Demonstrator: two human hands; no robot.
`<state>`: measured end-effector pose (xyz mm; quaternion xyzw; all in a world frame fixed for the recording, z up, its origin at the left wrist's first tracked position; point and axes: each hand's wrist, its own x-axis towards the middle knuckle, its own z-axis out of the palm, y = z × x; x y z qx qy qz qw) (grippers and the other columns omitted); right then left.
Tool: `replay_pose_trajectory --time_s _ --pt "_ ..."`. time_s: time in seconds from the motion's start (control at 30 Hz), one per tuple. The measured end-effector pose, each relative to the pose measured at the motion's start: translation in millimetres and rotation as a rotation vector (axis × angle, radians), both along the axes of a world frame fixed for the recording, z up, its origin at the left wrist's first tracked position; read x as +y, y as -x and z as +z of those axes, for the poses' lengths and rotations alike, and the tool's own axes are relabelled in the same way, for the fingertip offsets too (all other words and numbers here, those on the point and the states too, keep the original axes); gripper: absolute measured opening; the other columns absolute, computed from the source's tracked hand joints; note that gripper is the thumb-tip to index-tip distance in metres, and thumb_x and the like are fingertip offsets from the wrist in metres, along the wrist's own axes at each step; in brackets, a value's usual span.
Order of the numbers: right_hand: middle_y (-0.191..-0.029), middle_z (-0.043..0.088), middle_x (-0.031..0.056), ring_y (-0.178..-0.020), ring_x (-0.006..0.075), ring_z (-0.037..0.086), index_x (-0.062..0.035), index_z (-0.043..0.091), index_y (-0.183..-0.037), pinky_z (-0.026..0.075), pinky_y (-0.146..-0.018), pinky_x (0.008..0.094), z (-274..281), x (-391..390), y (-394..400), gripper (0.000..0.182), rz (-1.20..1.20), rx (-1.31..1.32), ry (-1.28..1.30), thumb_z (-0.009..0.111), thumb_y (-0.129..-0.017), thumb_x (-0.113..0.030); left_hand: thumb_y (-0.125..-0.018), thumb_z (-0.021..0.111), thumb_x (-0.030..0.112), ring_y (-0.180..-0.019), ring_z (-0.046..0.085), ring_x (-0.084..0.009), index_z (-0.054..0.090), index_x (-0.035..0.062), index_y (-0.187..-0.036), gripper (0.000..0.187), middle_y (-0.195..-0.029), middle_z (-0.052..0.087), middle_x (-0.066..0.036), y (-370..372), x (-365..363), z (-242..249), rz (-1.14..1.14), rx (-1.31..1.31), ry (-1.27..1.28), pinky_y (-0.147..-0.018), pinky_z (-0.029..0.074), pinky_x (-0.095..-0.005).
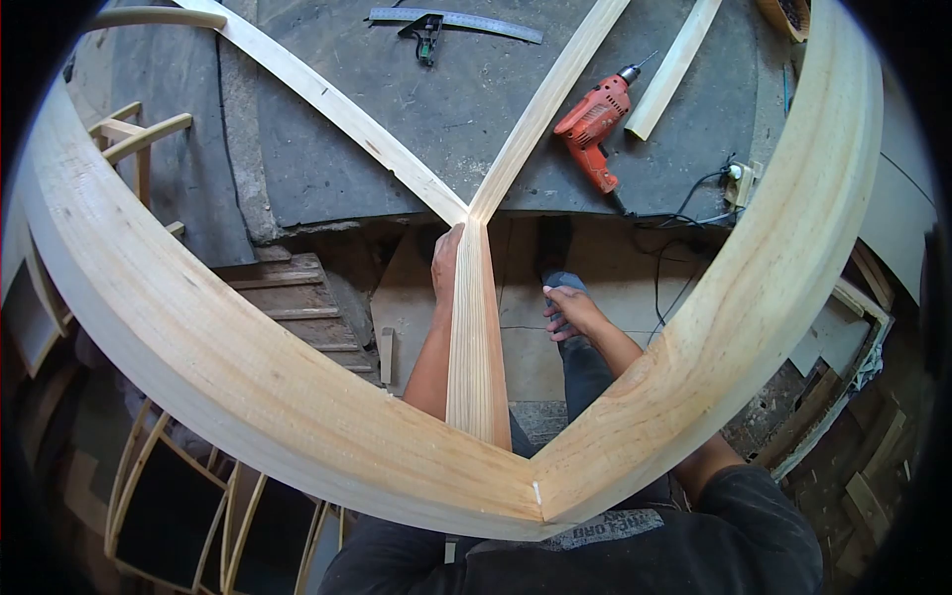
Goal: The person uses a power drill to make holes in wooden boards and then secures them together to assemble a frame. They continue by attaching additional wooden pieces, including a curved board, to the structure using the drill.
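Note:
A large curved wooden rim (pixel 288 362) arches round in front of me, with a joint between two curved pieces at the bottom. Three straight wooden spokes meet in the middle, and the near spoke (pixel 474 337) runs from there toward that joint. My left hand (pixel 446 263) grips this near spoke from its left side, just below the meeting point; part of the fingers is hidden behind the wood. Lower right of the centre, my right hand (pixel 572 311) is held away from the wood with its fingers apart and loosely bent, nothing visible in it.
An orange power drill (pixel 595 129) lies on the grey work table (pixel 337 178), beside a loose wood strip (pixel 674 69). A combination square (pixel 426 40) is farther back. The drill's cord runs to a plug and socket (pixel 739 183) at the right. Slatted wooden frames (pixel 233 526) stand lower left.

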<state>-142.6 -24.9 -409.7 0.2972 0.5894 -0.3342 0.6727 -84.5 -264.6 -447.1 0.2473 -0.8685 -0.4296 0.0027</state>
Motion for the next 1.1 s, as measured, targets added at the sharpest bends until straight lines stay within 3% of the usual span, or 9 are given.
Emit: replay_pose_trajectory --time_s 0.13,0.17,0.23,0.27,0.37,0.4,0.7,0.8,1.1 --pt "-0.107 0.058 0.0113 -0.076 0.0206 0.064 -0.0078 0.049 -0.131 0.061 -0.06 0.0368 -30.4 25.3 -20.0 0.056 0.018 0.073 0.086 0.058 -0.094 -0.05 -0.086 0.062 0.011 -0.108 0.057 -0.0364 0.061 0.0023 -0.111 0.027 -0.107 0.063 -0.016 4.0 1.6 9.1 0.03 0.037 0.011 -0.092 0.047 -0.0431" --pt "-0.107 0.058 0.0115 -0.076 0.0211 0.064 -0.0082 0.048 -0.133 0.061 -0.061 0.0375 -64.0 64.8 -57.1 0.058 -0.628 0.038 0.238 0.059 -0.094 -0.05 -0.086 0.062 0.011 -0.108 0.057 -0.0364 0.061 0.0023 -0.111 0.027 -0.107 0.063 -0.016 3.6 2.2 7.5 0.018 0.04 0.012 -0.092 0.047 -0.0431" --pt "-0.108 0.058 0.0106 -0.077 0.0217 0.064 -0.0087 0.048 -0.134 0.061 -0.061 0.0376 -5.9 11.1 -6.0 0.061 -0.1 0.015 0.03 0.06 -0.093 -0.052 -0.086 0.063 0.013 -0.106 0.057 -0.0361 0.061 0.0025 -0.109 0.025 -0.105 0.062 -0.016 3.1 -0.2 1.7 -0.058 0.097 0.126 -0.092 0.046 -0.0442" --pt "-0.119 0.058 0.011 -0.085 0.0226 0.066 -0.0102 0.045 -0.141 0.061 -0.066 0.04 -17.9 40.3 -32.5 0.06 -0.851 -0.047 0.45 0.059 -0.096 -0.047 -0.086 0.063 0.013 -0.104 0.057 -0.0343 0.062 0.0029 -0.108 0.024 -0.102 0.062 -0.014 7.1 -3.2 9.7 -0.112 0.225 0.141 -0.09 0.046 -0.0441" --pt "-0.117 0.06 0.0118 -0.087 0.0226 0.065 -0.0091 0.053 -0.132 0.061 -0.072 0.0404 7.3 5.9 -4.9 0.051 -0.199 0.089 0.082 0.056 -0.097 -0.047 -0.087 0.063 0.016 -0.105 0.057 -0.0351 0.062 0.0033 -0.109 0.025 -0.104 0.062 -0.014 6.7 -2.8 -18.3 -0.203 0.185 0.174 -0.091 0.046 -0.044" --pt "-0.105 0.058 0.01 -0.071 0.0194 0.062 -0.0079 0.055 -0.124 0.06 -0.056 0.0347 9.9 7.1 -11.8 0.05 -0.343 0.142 0.082 0.061 -0.094 -0.047 -0.088 0.063 0.018 -0.106 0.058 -0.0356 0.063 0.0035 -0.11 0.026 -0.105 0.063 -0.015 5.9 -2.0 -29.7 -0.239 0.159 0.183 -0.091 0.046 -0.0439" --pt "-0.11 0.06 0.012 -0.078 0.0187 0.065 -0.0089 0.051 -0.132 0.06 -0.061 0.0353 32.1 -3.0 -127.1 0.052 -0.73 0.184 0.081 0.059 -0.095 -0.046 -0.092 0.064 0.031 -0.111 0.06 -0.0395 0.066 0.0052 -0.117 0.035 -0.115 0.067 -0.016 -54.3 -60.9 -131.6 -0.438 -0.176 0.398 -0.094 0.047 -0.0435" --pt "-0.109 0.063 0.0127 -0.077 0.0193 0.065 -0.0076 0.054 -0.128 0.06 -0.061 0.0346 22.1 -9.6 -165.6 0.048 -0.75 0.158 0.072 0.058 -0.096 -0.043 -0.092 0.066 0.042 -0.119 0.057 -0.0397 0.063 0.0055 -0.125 0.05 -0.124 0.065 -0.018 -31.8 -30.1 -60.2 -0.346 -0.278 0.206 -0.099 0.044 -0.0438" --pt "-0.105 0.066 0.0119 -0.07 0.0179 0.067 -0.0086 0.057 -0.127 0.06 -0.057 0.0335 -6.9 -16.0 -196.4 0.046 -0.833 0.156 0.098 0.061 -0.095 -0.041 -0.081 0.08 0.039 -0.116 0.058 -0.0322 0.061 -0.0042 -0.124 0.064 -0.125 0.063 -0.021 -26.9 4.5 -89.7 0.014 -0.051 0.169 -0.102 0.043 -0.0417"
